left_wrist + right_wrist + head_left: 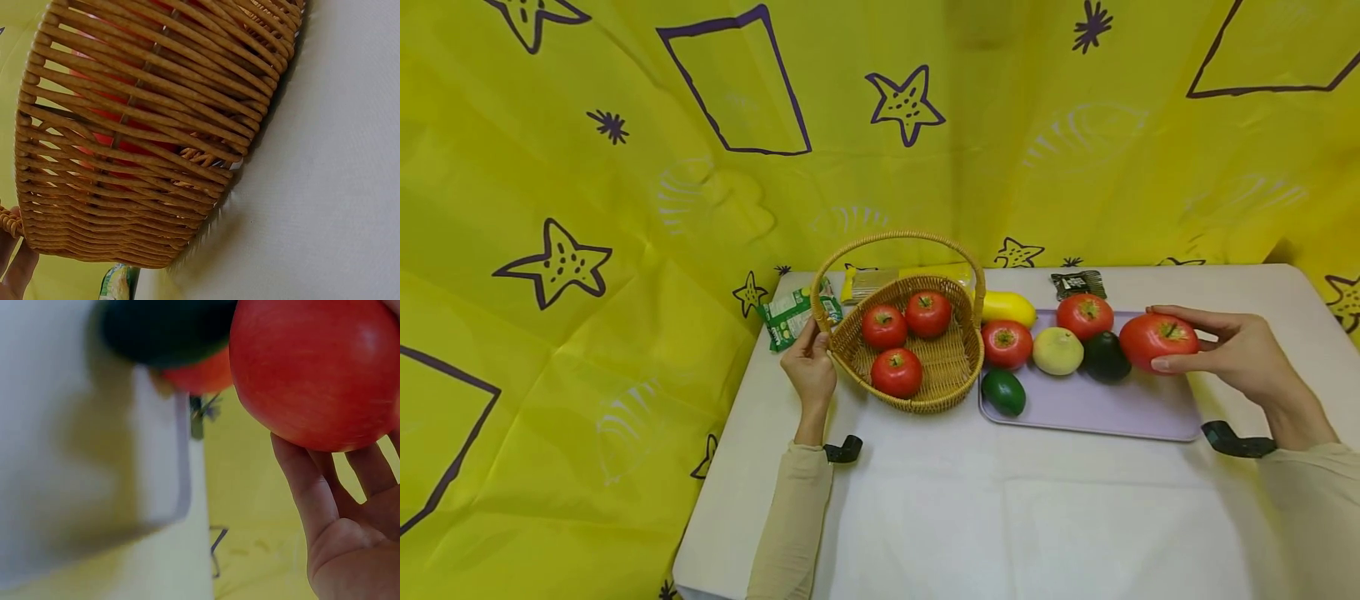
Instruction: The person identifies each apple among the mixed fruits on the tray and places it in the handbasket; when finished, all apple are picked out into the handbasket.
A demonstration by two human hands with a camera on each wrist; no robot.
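My right hand (1243, 354) grips a red apple (1159, 340) over the right end of a lavender tray (1105, 412); the right wrist view shows fingers and thumb around this apple (315, 369). My left hand (811, 371) pinches the left foot of the handle on a wicker basket (943, 404). Inside the basket lie three red apples (897, 372). On the tray are two more red apples (1007, 344), a pale yellow round fruit (1057, 351), a dark green avocado (1107, 357) and a smaller green fruit (1003, 392). Basket weave (144, 125) fills most of the left wrist view.
A green snack bag (793, 315) lies left of the basket. Behind it is a yellow-ended clear packet (872, 283). A yellow elongated vegetable (1009, 308) touches the tray's back left, and a dark packet (1078, 284) lies behind the tray. Yellow cloth (850, 192) hangs behind the white table (925, 508).
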